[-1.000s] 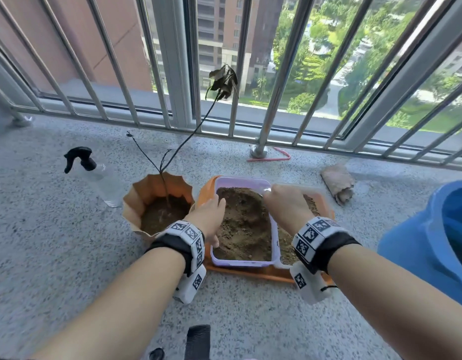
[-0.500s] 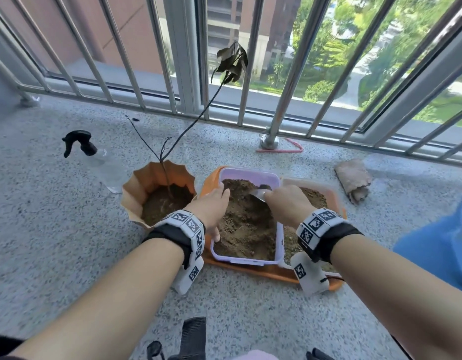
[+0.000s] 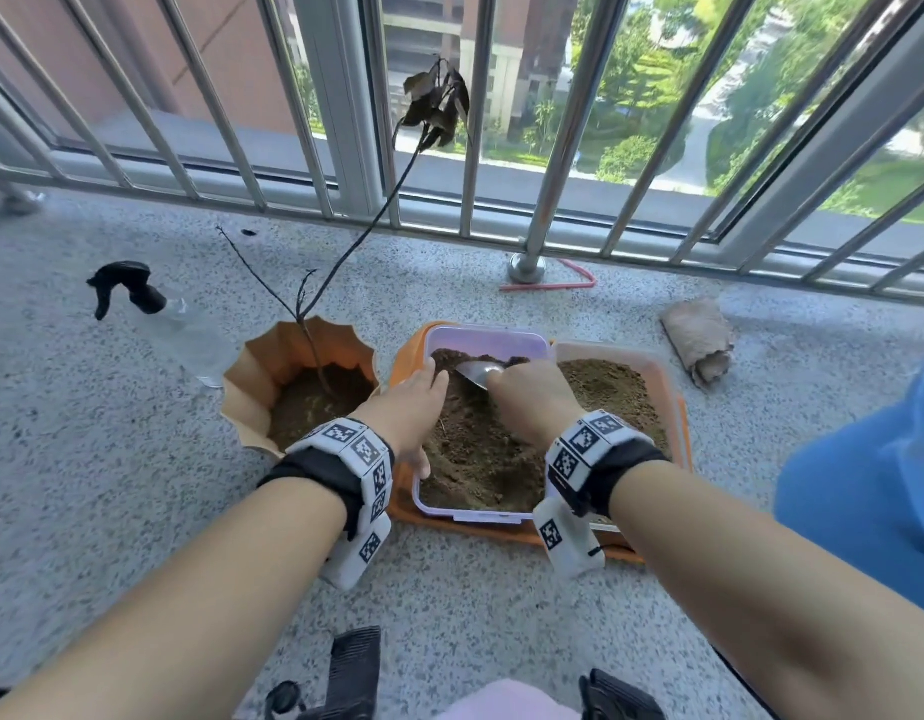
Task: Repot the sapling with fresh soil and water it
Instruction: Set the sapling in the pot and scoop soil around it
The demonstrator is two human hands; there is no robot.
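An orange scalloped pot (image 3: 272,356) holds dark soil and a thin sapling (image 3: 381,205) with wilted leaves leaning toward the railing. To its right a purple box (image 3: 488,337) full of brown soil stands on an orange tray (image 3: 501,530). My left hand (image 3: 410,413) rests on the box's left rim, thumb over the near edge. My right hand (image 3: 532,402) grips a metal spoon (image 3: 478,374) whose bowl is dug into the soil at the far end of the box. A clear spray bottle (image 3: 184,330) with a black trigger lies left of the pot.
A pink box of lighter soil (image 3: 613,387) sits beside the purple one. A rolled brown cloth (image 3: 701,340) lies at the right, a blue bucket (image 3: 865,470) at the right edge. A metal railing (image 3: 553,163) runs along the back. Speckled floor all round.
My right hand has brought the spoon forward and down into the soil at the far end of the purple box. My left hand has stayed on the box rim.
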